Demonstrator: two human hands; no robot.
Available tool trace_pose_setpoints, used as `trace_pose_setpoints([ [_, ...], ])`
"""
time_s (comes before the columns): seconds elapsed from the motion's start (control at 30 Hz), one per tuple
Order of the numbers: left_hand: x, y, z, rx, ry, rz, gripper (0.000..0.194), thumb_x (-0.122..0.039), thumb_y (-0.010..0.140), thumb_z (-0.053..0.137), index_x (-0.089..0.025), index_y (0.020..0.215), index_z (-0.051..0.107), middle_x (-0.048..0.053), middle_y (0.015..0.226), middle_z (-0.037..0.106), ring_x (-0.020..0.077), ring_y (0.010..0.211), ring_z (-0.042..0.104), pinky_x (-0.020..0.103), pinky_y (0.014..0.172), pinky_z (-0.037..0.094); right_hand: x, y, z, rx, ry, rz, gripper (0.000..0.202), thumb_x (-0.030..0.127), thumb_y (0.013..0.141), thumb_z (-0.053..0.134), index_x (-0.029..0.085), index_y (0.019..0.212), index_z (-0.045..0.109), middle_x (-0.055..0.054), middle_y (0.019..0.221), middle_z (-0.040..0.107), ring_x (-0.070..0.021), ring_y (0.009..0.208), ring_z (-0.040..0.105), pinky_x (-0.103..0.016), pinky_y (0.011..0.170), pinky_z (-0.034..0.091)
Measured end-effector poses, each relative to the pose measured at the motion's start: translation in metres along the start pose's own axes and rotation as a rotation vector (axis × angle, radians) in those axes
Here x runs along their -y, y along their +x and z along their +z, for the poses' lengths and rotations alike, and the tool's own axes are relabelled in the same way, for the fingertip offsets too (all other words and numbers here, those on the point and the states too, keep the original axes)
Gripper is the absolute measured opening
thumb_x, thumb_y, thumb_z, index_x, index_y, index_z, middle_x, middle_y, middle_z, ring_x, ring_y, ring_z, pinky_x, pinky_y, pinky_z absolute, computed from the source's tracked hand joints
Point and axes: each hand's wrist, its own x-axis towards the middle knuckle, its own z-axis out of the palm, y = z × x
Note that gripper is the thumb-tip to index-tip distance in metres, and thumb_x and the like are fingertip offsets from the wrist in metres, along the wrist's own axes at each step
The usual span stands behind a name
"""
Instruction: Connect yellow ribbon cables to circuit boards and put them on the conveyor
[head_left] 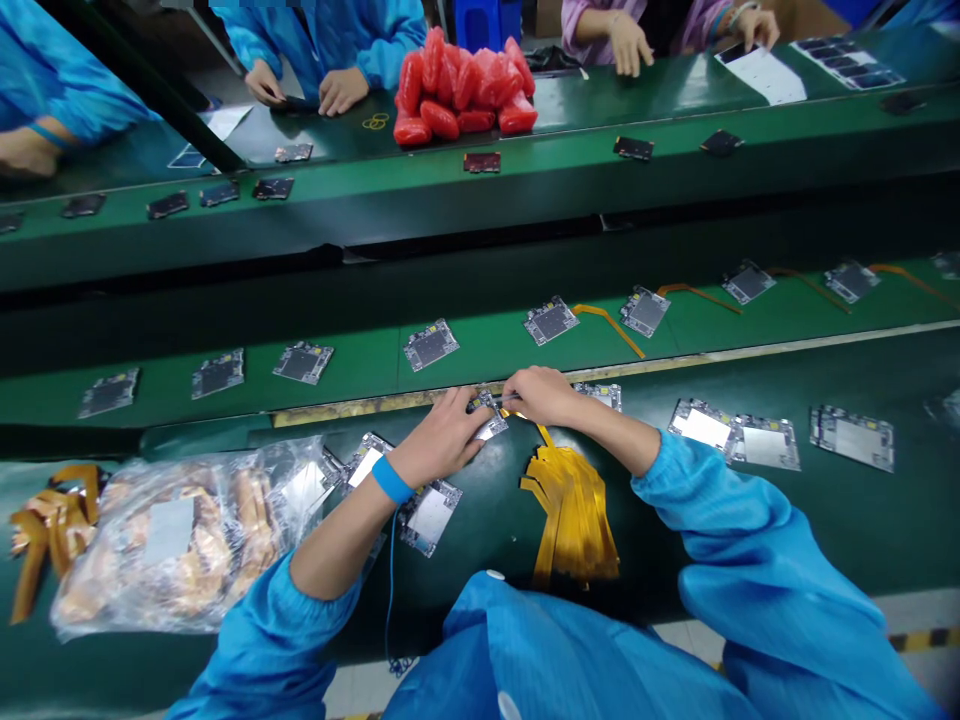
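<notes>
My left hand (444, 437) grips a small silver circuit board (489, 418) at the far edge of the dark green bench (862, 520). My right hand (541, 394) meets it from the right, fingertips pinched on a thin yellow flex strip at the board's edge. A blue wrist strap (391, 480) with a cord circles my left wrist. A fanned pile of yellow flex strips (574, 515) lies just below my hands. More silver boards (431, 515) sit under my left forearm.
A clear bag of parts (180, 540) lies at left, loose orange strips (45, 530) beside it. Finished boards (765, 440) line the bench at right. The conveyor (360, 370) carries several boards, some with strips. Across it, other people's hands and red bags (465, 90).
</notes>
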Motion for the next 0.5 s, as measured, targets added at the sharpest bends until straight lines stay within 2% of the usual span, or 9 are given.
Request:
trace_pose_setpoints([
  [0.23, -0.003, 0.002, -0.002, 0.043, 0.074, 0.042, 0.049, -0.021, 0.096, 0.059, -0.026, 0.145, 0.055, 0.018, 0.134, 0.048, 0.0364, 0.122, 0.048, 0.055, 0.102, 0.046, 0.002, 0.001, 0.0, 0.007, -0.043, -0.022, 0.023, 0.03, 0.097, 0.063, 0.029, 0.111, 0.082, -0.007, 0.113, 0.081, -0.0287, 0.11, 0.073, -0.031, 0.082, 0.049],
  [0.4, -0.009, 0.005, -0.006, 0.09, 0.161, 0.035, 0.05, -0.022, 0.098, 0.056, -0.025, 0.147, 0.054, 0.019, 0.128, 0.051, 0.0362, 0.116, 0.05, 0.053, 0.098, 0.046, 0.0, -0.007, -0.004, 0.006, -0.096, -0.075, 0.025, 0.038, 0.099, 0.062, 0.029, 0.112, 0.081, -0.008, 0.109, 0.081, -0.0283, 0.107, 0.073, -0.031, 0.081, 0.047],
  [0.5, -0.011, 0.006, -0.009, 0.102, 0.168, 0.027, 0.047, -0.022, 0.097, 0.057, -0.025, 0.144, 0.057, 0.017, 0.125, 0.052, 0.0352, 0.115, 0.051, 0.05, 0.097, 0.047, -0.001, -0.011, -0.009, -0.017, -0.092, -0.13, 0.034, 0.044, 0.106, 0.051, 0.028, 0.11, 0.081, -0.009, 0.114, 0.078, -0.0269, 0.105, 0.072, -0.03, 0.08, 0.046],
])
